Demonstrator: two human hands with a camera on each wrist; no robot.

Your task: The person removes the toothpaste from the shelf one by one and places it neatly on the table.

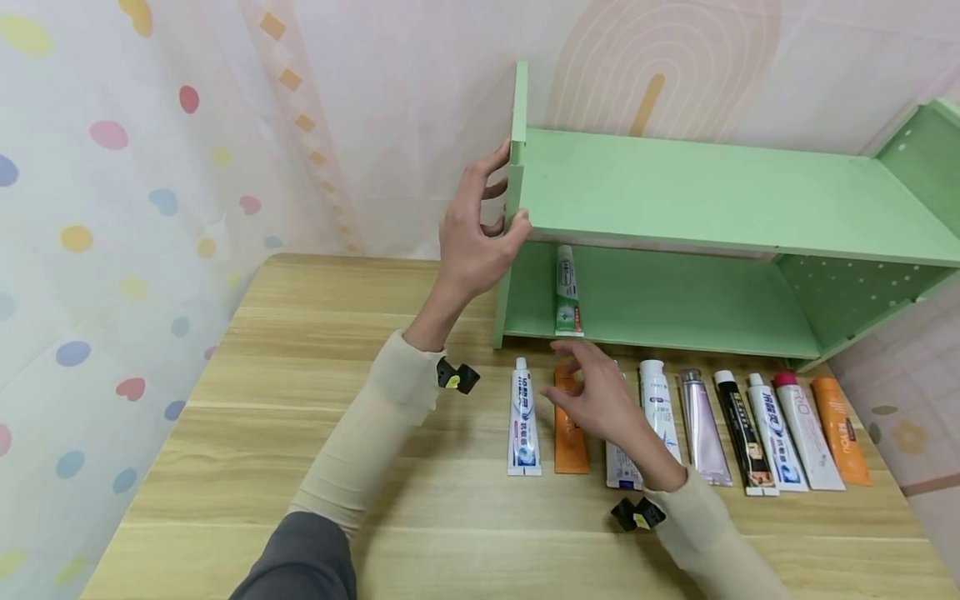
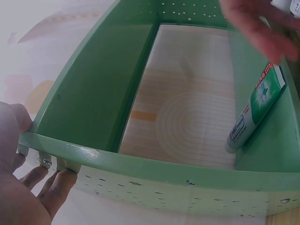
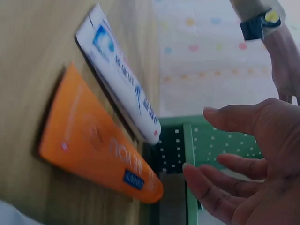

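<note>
My left hand (image 1: 476, 237) grips the left side panel of a two-tier green shelf (image 1: 720, 192), thumb on one face and fingers around the other. On the lower tier, at its left end, lies a green-and-white toothpaste tube (image 1: 567, 287), also seen in the left wrist view. My right hand (image 1: 603, 396) hovers just in front of the shelf with its fingers apart and nothing between them. Below it an orange tube (image 1: 572, 446) lies on the table, partly hidden by the hand. To the left of that is a white-and-blue toothpaste tube (image 1: 524, 425).
Rightward along the wooden table (image 1: 315, 350) runs a row of several tubes, among them a white one (image 1: 656, 400), a lilac one (image 1: 703, 425), a black one (image 1: 744, 429) and an orange one (image 1: 840, 429). A patterned cloth (image 1: 225, 150) hangs behind.
</note>
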